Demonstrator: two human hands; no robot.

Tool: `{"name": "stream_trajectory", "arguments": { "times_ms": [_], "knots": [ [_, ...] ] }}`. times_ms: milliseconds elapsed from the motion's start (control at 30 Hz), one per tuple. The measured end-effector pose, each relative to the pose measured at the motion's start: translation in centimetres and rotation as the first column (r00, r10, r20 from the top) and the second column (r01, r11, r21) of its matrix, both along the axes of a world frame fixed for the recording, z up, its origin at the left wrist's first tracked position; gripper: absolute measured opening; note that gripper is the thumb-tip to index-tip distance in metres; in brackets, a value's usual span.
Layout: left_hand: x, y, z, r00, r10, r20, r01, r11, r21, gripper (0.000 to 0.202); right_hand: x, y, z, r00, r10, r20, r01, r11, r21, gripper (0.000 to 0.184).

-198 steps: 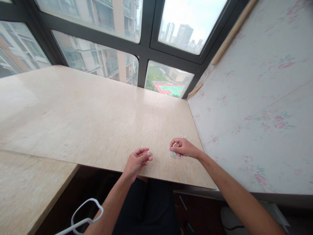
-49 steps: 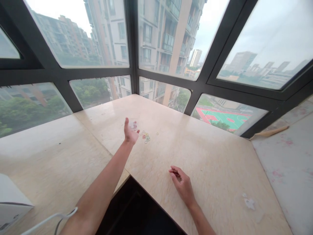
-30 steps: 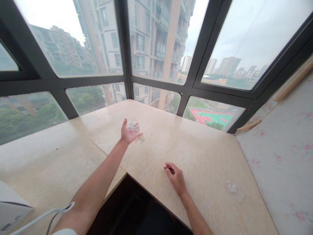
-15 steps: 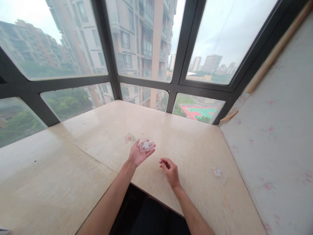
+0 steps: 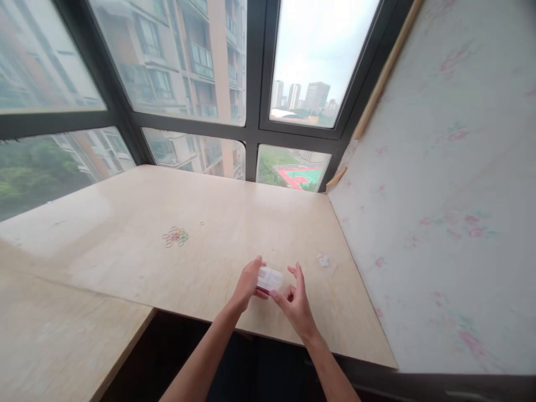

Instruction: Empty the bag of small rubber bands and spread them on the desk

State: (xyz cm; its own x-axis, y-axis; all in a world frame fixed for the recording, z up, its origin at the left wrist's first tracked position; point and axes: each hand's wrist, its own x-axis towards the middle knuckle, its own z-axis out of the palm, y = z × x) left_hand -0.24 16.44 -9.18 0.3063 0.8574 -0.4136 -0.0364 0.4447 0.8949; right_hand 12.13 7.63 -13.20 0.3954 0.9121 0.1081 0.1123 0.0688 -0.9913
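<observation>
A small clear plastic box (image 5: 270, 278) with something whitish in it is in my left hand (image 5: 249, 283). The thumb rests along its upper left side and the other fingers lie beneath. Close by on the right is my right hand (image 5: 297, 304), its index finger raised and apart from the thumb. That thumb reaches the box's lower right corner and appears to touch it. What the box contains is too small to make out, and I cannot tell whether its lid is fully down.
A pile of coloured rubber bands (image 5: 176, 237) lies left on the pale tabletop (image 5: 234, 223), with a single band (image 5: 201, 223) behind it. Small white pieces (image 5: 323, 260) lie to the right. Windows stand behind, and a flowered wall (image 5: 419, 223) borders the right side.
My view has turned right. My left hand has gone from a flat palm under the box to gripping its side. My right hand has come up to the box, its fingers spreading.
</observation>
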Motion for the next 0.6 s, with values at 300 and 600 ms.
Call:
{"name": "stream_trajectory", "arguments": {
  "times_ms": [300, 600],
  "knots": [
    [5.3, -4.3, -2.6, 0.958, -0.286, 0.012, 0.279, 0.943, 0.183, 0.045, 7.9, -3.9, 0.9, 0.906, 0.028, 0.423, 0.008, 0.996, -0.084, 0.072],
    [2.2, -3.8, -2.8, 0.957, -0.28, -0.073, 0.287, 0.89, 0.354, 0.034, 14.7, -4.9, 0.5, 0.724, 0.037, 0.688, 0.139, 0.97, -0.199, 0.063]
  ]
}}
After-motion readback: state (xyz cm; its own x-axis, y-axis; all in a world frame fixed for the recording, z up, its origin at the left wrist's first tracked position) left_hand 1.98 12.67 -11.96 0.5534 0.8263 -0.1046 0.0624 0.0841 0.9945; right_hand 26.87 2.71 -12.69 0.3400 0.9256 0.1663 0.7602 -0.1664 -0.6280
